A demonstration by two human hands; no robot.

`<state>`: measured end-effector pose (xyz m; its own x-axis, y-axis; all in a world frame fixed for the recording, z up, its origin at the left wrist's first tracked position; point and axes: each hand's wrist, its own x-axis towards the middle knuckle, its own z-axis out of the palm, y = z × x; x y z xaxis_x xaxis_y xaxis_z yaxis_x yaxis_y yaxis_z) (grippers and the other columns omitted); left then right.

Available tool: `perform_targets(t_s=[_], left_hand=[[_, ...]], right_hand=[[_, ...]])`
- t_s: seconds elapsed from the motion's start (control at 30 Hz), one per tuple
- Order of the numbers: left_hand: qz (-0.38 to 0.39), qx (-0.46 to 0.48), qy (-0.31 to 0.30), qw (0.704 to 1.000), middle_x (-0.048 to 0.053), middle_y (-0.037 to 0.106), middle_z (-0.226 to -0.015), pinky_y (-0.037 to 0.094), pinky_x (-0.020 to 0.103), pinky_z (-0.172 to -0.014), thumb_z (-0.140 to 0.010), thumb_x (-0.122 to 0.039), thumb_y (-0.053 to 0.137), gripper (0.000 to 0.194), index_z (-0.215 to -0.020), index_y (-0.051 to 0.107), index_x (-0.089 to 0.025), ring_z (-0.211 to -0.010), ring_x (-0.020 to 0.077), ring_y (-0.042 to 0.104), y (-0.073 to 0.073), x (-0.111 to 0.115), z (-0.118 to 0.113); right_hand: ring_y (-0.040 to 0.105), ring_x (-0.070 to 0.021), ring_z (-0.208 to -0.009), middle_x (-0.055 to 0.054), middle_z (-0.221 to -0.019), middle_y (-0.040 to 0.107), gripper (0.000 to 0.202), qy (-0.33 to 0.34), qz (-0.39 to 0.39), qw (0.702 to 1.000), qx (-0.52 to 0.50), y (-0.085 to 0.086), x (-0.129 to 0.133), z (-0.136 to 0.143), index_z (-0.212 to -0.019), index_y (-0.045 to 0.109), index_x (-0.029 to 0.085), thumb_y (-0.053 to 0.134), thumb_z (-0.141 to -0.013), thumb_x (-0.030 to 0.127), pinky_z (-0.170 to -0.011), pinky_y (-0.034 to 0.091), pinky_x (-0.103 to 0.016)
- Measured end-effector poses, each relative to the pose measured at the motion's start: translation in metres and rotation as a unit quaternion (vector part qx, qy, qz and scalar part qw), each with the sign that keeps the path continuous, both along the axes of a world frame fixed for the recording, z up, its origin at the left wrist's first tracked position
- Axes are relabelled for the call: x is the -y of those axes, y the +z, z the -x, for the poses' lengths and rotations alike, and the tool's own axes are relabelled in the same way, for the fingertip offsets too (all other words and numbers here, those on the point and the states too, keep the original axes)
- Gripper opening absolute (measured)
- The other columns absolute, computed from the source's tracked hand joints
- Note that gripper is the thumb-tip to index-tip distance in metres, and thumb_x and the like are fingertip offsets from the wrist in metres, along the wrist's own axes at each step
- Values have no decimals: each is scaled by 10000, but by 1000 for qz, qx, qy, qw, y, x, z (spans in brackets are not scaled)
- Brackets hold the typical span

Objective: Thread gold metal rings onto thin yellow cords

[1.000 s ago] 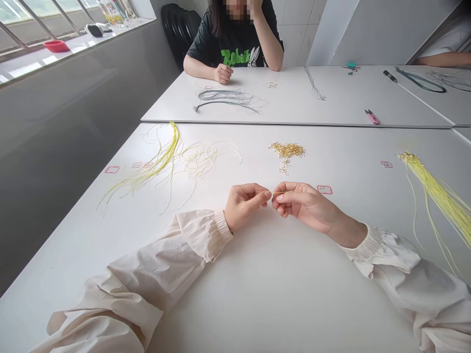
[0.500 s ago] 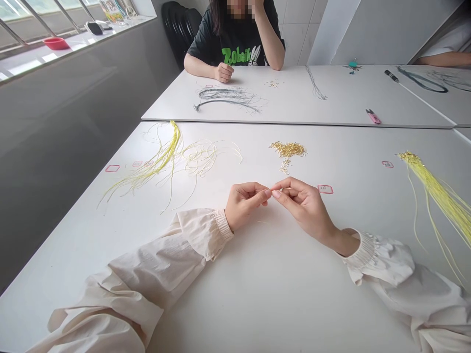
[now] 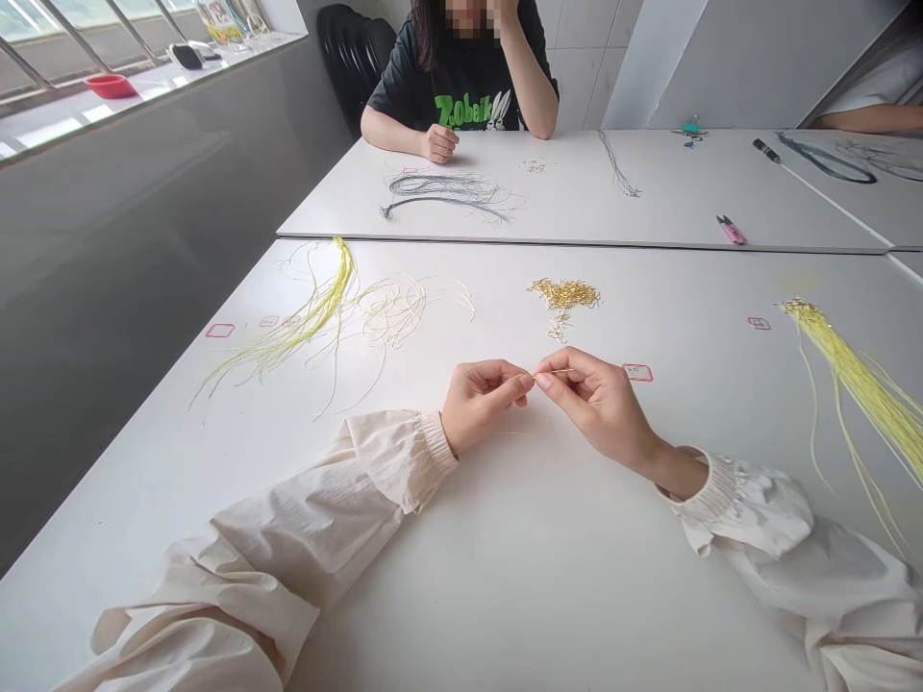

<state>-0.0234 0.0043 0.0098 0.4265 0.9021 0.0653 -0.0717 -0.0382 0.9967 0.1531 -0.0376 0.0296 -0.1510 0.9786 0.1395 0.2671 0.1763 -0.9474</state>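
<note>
Fingertip to fingertip, my left hand [image 3: 482,399] and my right hand [image 3: 597,404] are both closed in a pinch above the table. A thin pale thread [image 3: 559,371] runs between them, and part of it lies over the fingers of the right hand. Whether a small metal piece sits in the pinch is too small to tell. Just beyond the hands lies a pile of small gold hooks [image 3: 566,293]. Loose yellow threads [image 3: 336,293] spread out to the left. At the right lies a bundle of yellow threads [image 3: 858,370] with gold pieces at its gathered end.
Across the table [image 3: 461,596] sits a person [image 3: 468,77] with one forearm on the far tabletop. Dark grey cords [image 3: 447,192] lie there, with pink thread snips [image 3: 731,229] and a black pen-like tool [image 3: 765,149]. A wall [image 3: 144,279] borders the left side.
My hands stay pinched together in almost the same place. The right hand has shifted very slightly, and the thread across its fingers shows a little more.
</note>
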Motion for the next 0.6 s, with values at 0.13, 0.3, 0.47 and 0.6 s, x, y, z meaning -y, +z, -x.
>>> perform_targets(t_s=[0.13,0.3,0.47,0.6], left_hand=[[2,-2,0,1000,14,609,-601,349,242,-545,-827,-360,706,255,-714,694,-131,-550,92,457,0,1,-1],[3,-9,2,1000,10,596,-580,350,244,-540,-811,-371,709,270,-681,678,-136,-539,94,442,0,2,-1],[3,-10,-1,1000,7,596,-573,361,243,-541,-804,-360,707,259,-669,679,-141,-536,95,442,1,2,-1],[7,-8,-2,1000,7,601,-578,358,240,-540,-810,-340,705,238,-684,690,-139,-537,93,443,1,2,0]], right_hand=[[431,-134,-569,-9,-666,550,184,0,-36,998,49,-2,0,-2,-910,588,222,531,-955,390,-541,319,-293],[366,-122,-538,17,-601,473,177,16,-47,995,82,-2,0,-5,-902,571,224,511,-958,381,-526,304,-281],[350,-110,-533,21,-615,483,169,21,-9,999,41,0,0,-5,-874,568,215,526,-948,361,-510,292,-268],[318,-97,-517,36,-592,461,161,23,16,1000,11,1,0,-4,-858,571,205,540,-947,336,-504,273,-263]])
